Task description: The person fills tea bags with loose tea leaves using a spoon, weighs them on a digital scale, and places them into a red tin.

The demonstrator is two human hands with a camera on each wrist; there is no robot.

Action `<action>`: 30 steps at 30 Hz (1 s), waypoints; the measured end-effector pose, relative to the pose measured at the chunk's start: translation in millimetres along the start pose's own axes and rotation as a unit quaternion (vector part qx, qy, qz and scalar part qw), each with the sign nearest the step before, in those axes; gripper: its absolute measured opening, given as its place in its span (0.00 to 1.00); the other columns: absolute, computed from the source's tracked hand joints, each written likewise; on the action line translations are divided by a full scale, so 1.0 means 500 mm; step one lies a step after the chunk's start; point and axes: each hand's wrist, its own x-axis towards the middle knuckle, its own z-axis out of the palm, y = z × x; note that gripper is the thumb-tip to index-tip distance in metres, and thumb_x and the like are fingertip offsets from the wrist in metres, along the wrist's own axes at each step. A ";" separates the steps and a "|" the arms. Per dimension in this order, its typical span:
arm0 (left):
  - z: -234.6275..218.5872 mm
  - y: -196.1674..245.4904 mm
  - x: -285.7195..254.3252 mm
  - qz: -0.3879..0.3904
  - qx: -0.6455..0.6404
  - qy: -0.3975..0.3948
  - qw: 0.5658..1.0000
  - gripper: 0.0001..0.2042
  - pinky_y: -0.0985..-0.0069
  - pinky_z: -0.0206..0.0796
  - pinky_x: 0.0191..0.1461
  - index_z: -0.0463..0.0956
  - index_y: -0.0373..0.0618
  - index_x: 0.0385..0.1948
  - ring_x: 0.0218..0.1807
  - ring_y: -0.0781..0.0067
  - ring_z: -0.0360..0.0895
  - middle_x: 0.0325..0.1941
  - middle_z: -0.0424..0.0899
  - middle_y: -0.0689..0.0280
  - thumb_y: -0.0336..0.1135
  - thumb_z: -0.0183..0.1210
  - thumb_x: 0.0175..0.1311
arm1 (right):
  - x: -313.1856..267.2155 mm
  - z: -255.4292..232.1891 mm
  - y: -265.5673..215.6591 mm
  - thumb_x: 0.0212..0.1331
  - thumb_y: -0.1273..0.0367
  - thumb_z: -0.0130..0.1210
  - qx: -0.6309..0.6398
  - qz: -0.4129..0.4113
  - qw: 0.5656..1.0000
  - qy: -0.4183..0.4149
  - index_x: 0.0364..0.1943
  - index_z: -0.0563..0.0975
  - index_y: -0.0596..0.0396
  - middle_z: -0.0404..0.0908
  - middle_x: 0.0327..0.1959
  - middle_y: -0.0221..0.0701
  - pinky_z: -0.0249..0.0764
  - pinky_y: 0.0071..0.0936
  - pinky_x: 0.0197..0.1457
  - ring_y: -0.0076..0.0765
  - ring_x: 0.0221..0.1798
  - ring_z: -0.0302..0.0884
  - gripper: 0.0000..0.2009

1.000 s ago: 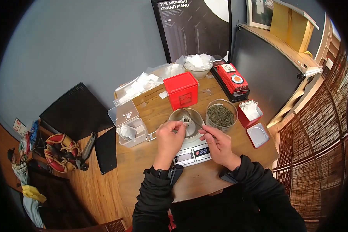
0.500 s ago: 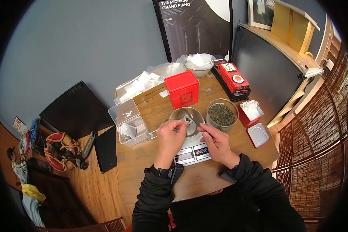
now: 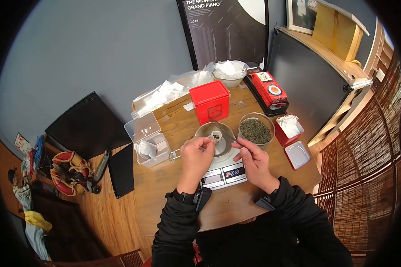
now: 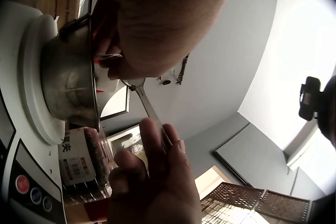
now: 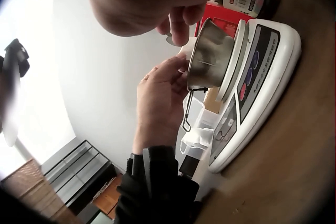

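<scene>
My left hand (image 3: 197, 156) pinches a small white bag (image 3: 216, 135) with dark leaf bits in its mouth, over a steel pan (image 3: 203, 131). My right hand (image 3: 255, 165) holds a metal spoon (image 3: 229, 134) by its handle, the spoon's end near the bag. In the left wrist view the spoon (image 4: 148, 106) slants from the right fingers up to the bag. The pan (image 5: 211, 56) stands on a white scale (image 5: 272, 85). A round clear tub of dried leaves (image 3: 255, 131) is right of the pan.
Behind the pan stands a red canister (image 3: 209, 101). A clear box (image 3: 153, 152) with white bags is at left. On the right are an open red tin (image 3: 289, 128), its lid (image 3: 297, 155) and a red packet (image 3: 269, 91). A bowl (image 3: 229, 81) stands at the back.
The right hand has shifted slightly right and the spoon's position over the bag has changed a little. The left hand keeps its grip on the bag, nearly still.
</scene>
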 end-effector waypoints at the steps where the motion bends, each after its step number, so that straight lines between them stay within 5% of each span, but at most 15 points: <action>1: -0.001 0.000 0.001 -0.006 -0.001 0.000 1.000 0.06 0.77 0.72 0.31 0.85 0.35 0.29 0.25 0.75 0.81 0.25 0.86 0.59 0.28 0.70 0.55 | 0.001 -0.001 0.006 0.73 0.72 0.51 0.000 -0.001 1.000 0.000 0.60 0.74 0.64 0.84 0.50 0.39 0.79 0.21 0.42 0.23 0.35 0.81 0.16; 11: 0.000 0.001 0.000 -0.022 -0.006 -0.003 1.000 0.06 0.78 0.71 0.31 0.85 0.35 0.29 0.25 0.77 0.80 0.25 0.86 0.60 0.28 0.69 0.56 | -0.007 -0.010 0.017 0.75 0.67 0.48 0.101 0.086 0.990 0.056 0.62 0.72 0.60 0.84 0.50 0.36 0.70 0.14 0.33 0.20 0.35 0.80 0.17; 13: 0.002 0.000 0.001 -0.021 -0.009 0.007 1.000 0.05 0.71 0.73 0.33 0.83 0.37 0.26 0.24 0.64 0.82 0.24 0.84 0.58 0.28 0.69 0.53 | -0.008 -0.011 0.015 0.75 0.67 0.48 0.108 0.094 0.988 0.059 0.62 0.73 0.60 0.84 0.49 0.37 0.69 0.14 0.32 0.20 0.35 0.80 0.17; 15: 0.001 0.004 0.001 -0.021 -0.010 0.008 1.000 0.04 0.71 0.73 0.33 0.83 0.38 0.26 0.25 0.64 0.82 0.24 0.84 0.58 0.28 0.69 0.53 | -0.009 -0.015 0.006 0.76 0.66 0.47 0.124 0.105 0.983 0.083 0.62 0.73 0.60 0.84 0.49 0.38 0.70 0.15 0.33 0.21 0.35 0.81 0.17; 21: 0.001 -0.003 -0.002 -0.017 -0.008 0.008 1.000 0.04 0.70 0.72 0.33 0.84 0.38 0.26 0.25 0.64 0.81 0.24 0.84 0.59 0.28 0.69 0.53 | -0.017 -0.093 -0.010 0.76 0.66 0.47 0.112 0.029 0.975 0.192 0.60 0.73 0.60 0.84 0.49 0.40 0.71 0.17 0.33 0.22 0.33 0.81 0.16; 23: 0.002 -0.002 -0.002 -0.022 -0.008 0.006 1.000 0.04 0.69 0.72 0.33 0.84 0.39 0.26 0.25 0.64 0.81 0.24 0.84 0.59 0.28 0.69 0.53 | -0.018 -0.122 -0.003 0.76 0.66 0.47 0.094 0.031 0.970 0.221 0.57 0.75 0.60 0.85 0.43 0.38 0.71 0.18 0.32 0.23 0.31 0.80 0.15; 25: 0.002 -0.003 -0.002 -0.014 0.001 0.001 1.000 0.04 0.69 0.72 0.34 0.84 0.39 0.26 0.26 0.63 0.81 0.25 0.85 0.59 0.29 0.69 0.53 | -0.016 -0.151 0.012 0.75 0.67 0.46 0.086 0.140 0.956 0.242 0.53 0.76 0.60 0.85 0.37 0.34 0.71 0.18 0.30 0.24 0.29 0.80 0.13; 30: 0.001 0.001 -0.002 -0.017 0.003 -0.002 1.000 0.04 0.68 0.72 0.35 0.84 0.40 0.26 0.26 0.63 0.81 0.25 0.85 0.58 0.29 0.69 0.53 | -0.016 -0.164 0.020 0.75 0.67 0.47 0.110 0.138 0.950 0.258 0.50 0.77 0.60 0.84 0.34 0.33 0.71 0.19 0.29 0.24 0.29 0.80 0.12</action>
